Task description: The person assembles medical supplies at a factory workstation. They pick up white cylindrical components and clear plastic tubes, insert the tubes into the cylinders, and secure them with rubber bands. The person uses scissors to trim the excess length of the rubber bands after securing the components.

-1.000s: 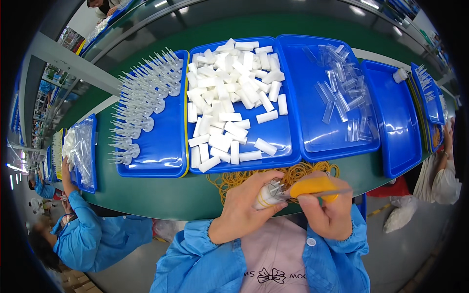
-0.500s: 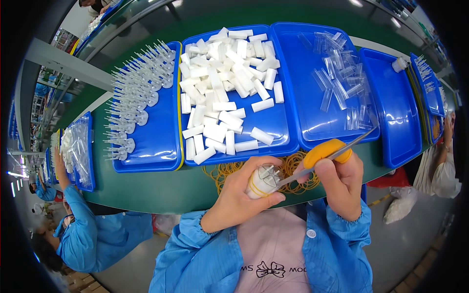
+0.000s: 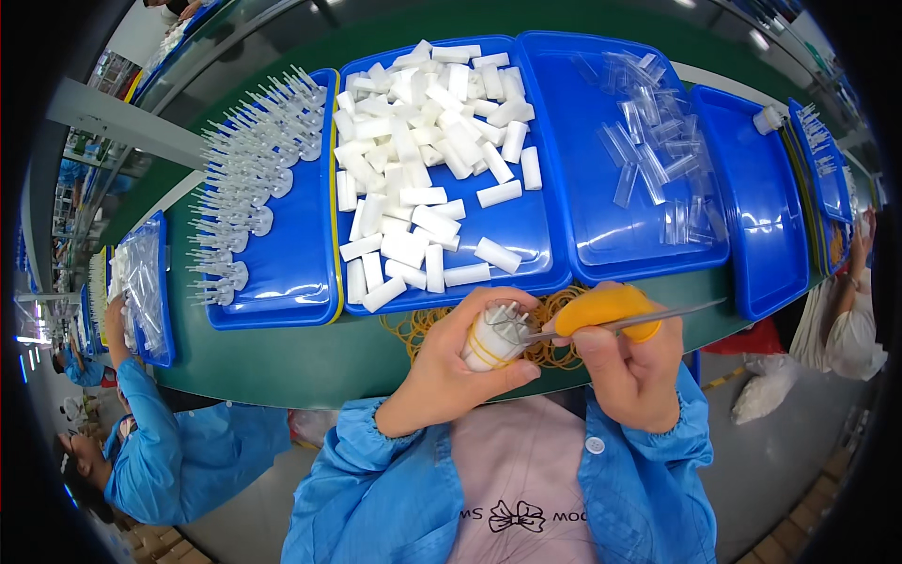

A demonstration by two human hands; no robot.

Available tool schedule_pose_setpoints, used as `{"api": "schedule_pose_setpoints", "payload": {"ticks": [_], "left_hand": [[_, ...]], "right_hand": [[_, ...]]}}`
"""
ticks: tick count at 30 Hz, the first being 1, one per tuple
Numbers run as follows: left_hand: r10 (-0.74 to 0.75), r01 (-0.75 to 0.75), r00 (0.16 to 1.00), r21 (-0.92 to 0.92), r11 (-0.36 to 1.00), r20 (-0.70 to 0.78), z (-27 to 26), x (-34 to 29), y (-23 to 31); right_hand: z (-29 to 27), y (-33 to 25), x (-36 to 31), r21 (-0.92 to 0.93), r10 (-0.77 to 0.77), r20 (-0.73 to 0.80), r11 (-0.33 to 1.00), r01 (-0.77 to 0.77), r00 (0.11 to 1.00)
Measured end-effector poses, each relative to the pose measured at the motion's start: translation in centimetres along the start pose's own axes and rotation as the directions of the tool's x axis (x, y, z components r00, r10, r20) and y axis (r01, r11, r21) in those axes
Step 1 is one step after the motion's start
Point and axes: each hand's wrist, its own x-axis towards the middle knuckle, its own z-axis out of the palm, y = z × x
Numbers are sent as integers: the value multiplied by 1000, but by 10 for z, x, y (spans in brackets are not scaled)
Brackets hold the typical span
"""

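Observation:
My left hand (image 3: 449,365) is closed round a stubby white cylindrical bundle (image 3: 489,348). Yellow rubber bands circle its side, and several pale prongs and a thin grey wire show at its tilted top. In my right hand (image 3: 625,371), thumb and fingers pinch a slim metal tool (image 3: 691,309) that looks like tweezers. Bright orange covers (image 3: 601,306) sit over the fingers gripping it. One end of the tool meets the top edge of the bundle; the other sticks out to the right. Behind both hands lies a loose heap of yellow rubber bands (image 3: 404,329), partly hidden.
Blue trays stand along the green table (image 3: 272,362): one with clear pronged plastic parts (image 3: 246,211), one with white blocks (image 3: 404,169), one with clear tubes (image 3: 648,141). Another tray (image 3: 752,207) at right holds a small white piece (image 3: 768,120). A co-worker in blue (image 3: 178,451) is at left.
The bundle and both hands have shifted slightly left. The tool has turned from a steep slant to nearly level, and the bundle's top now tips farther away, showing more of its banded side.

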Motion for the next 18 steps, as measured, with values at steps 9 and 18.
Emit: {"api": "schedule_pose_setpoints", "payload": {"ticks": [9, 18], "left_hand": [[-87, 81, 996, -190, 978, -19, -5, -4, 9], [30, 99, 975, -550, 830, 220, -22, -16, -11]], "right_hand": [[-25, 14, -14, 291, 154, -262, 954, -74, 953], [-67, 18, -45, -177, 172, -376, 951, -253, 911]]}}
